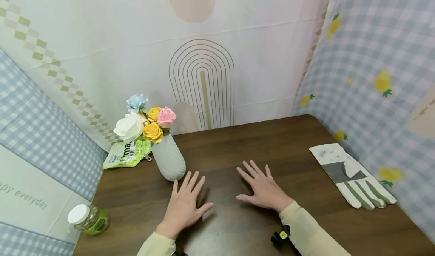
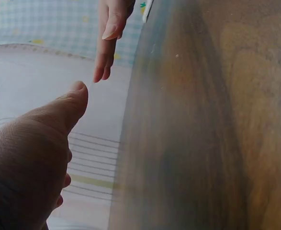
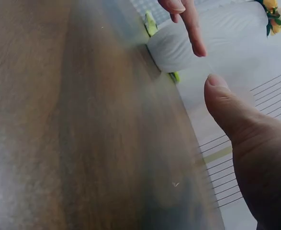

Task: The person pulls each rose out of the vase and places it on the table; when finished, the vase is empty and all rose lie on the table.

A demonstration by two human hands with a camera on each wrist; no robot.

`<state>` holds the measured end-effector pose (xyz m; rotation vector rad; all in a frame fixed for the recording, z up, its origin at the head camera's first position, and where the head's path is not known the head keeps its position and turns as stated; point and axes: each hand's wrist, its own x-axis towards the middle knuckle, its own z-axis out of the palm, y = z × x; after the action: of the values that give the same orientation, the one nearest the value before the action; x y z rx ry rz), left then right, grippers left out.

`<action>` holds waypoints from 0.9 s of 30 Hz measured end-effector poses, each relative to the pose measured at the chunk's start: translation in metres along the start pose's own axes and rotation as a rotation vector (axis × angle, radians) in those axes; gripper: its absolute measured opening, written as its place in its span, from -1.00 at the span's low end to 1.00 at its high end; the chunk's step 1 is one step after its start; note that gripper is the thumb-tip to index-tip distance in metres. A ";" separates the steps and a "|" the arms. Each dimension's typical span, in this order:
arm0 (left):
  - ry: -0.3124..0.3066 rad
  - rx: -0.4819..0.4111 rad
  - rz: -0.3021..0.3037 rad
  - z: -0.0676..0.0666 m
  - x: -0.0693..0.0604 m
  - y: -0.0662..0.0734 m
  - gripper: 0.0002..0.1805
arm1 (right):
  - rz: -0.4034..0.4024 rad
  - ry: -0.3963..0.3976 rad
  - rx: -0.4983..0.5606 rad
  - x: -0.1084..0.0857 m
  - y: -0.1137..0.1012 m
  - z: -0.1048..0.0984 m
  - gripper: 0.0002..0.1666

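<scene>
My left hand [image 1: 185, 207] is held palm down over the brown table [image 1: 224, 150], its fingers spread and nothing in its grasp. Just beyond its fingertips stands a whitish vase [image 1: 168, 158] of artificial flowers [image 1: 153, 132] in white, blue, yellow and pink. To the right, my right hand [image 1: 263, 190] is spread the same way and holds nothing. A gap separates the two hands. Both wrist views show the hands raised off the tabletop, the thumbs of the left hand [image 2: 30, 148] and the right hand [image 3: 260, 143] extended.
White work gloves [image 1: 351, 175] with grey and green parts lie at the table's right side. Behind the vase is a green packet [image 1: 119, 156]. A white-lidded jar [image 1: 91, 220] sits at the left edge. Patterned curtains [image 1: 272, 67] hang around the table.
</scene>
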<state>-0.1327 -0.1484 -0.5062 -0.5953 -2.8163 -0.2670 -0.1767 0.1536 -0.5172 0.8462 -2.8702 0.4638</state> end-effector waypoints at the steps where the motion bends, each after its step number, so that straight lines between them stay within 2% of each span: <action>1: 0.015 0.001 0.002 -0.002 -0.001 -0.002 -0.08 | -0.007 0.003 0.003 0.001 0.000 0.000 0.05; 3: 0.070 0.002 0.021 -0.006 -0.002 -0.007 -0.10 | -0.017 0.009 0.002 0.004 -0.001 -0.001 0.04; 5: 0.157 -0.006 0.050 -0.012 -0.001 -0.013 -0.12 | -0.036 0.024 0.018 0.008 -0.002 -0.004 0.03; 10: 0.460 -0.096 0.096 -0.029 0.006 -0.032 -0.28 | -0.093 0.057 0.045 0.023 -0.006 -0.016 0.00; 13: 0.650 -0.160 0.051 -0.034 0.010 -0.045 -0.42 | -0.122 0.063 0.060 0.037 -0.011 -0.023 -0.01; 16: 0.781 -0.230 -0.092 -0.029 0.012 -0.060 -0.49 | -0.158 0.065 0.113 0.053 -0.017 -0.027 -0.03; 17: 0.800 -0.257 -0.160 -0.026 0.012 -0.065 -0.47 | -0.170 0.066 0.141 0.058 -0.019 -0.028 -0.04; 19: 0.795 -0.323 -0.307 -0.019 0.013 -0.073 -0.39 | -0.180 0.064 0.216 0.070 -0.024 -0.030 -0.08; 22: 0.706 -0.429 -0.504 -0.005 0.015 -0.080 -0.20 | -0.174 0.070 0.335 0.089 -0.033 -0.033 -0.14; 24: 0.640 -0.495 -0.581 0.004 0.018 -0.083 -0.06 | -0.173 0.086 0.390 0.102 -0.040 -0.036 -0.19; 27: 0.573 -0.584 -0.619 0.016 0.024 -0.083 0.09 | -0.197 0.135 0.447 0.122 -0.050 -0.040 -0.28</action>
<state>-0.1917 -0.2106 -0.5257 0.2630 -2.2484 -1.1822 -0.2503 0.0641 -0.4432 1.0961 -2.5598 1.1137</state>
